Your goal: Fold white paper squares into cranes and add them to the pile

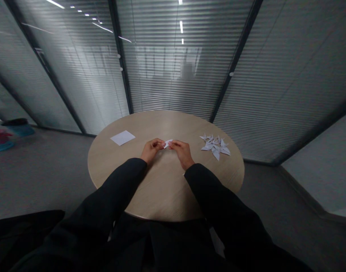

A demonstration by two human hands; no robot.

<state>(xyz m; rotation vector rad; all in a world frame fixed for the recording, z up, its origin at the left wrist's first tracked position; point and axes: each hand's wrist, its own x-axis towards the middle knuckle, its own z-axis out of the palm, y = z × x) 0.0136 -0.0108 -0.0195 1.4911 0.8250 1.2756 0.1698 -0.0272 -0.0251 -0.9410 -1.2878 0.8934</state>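
Between my two hands is a small piece of folded white paper (167, 143), pinched at both ends above the middle of the round table. My left hand (152, 149) grips its left end with thumb and fingers closed. At the other end, my right hand (182, 152) pinches the paper in the same way. The fingertips partly cover the folds, so its exact shape is hard to read. To the right lies a cluster of several folded white paper cranes (215, 145). A flat stack or sheet of white paper (122, 138) rests on the left.
The round wooden table (161, 200) stands close to a glass partition with blinds (173, 90). A tiny white scrap (184, 174) shows beside my right sleeve. On the floor at far left are blue containers (22, 130), one with something red. A dark chair-like shape (28, 230) is at lower left.
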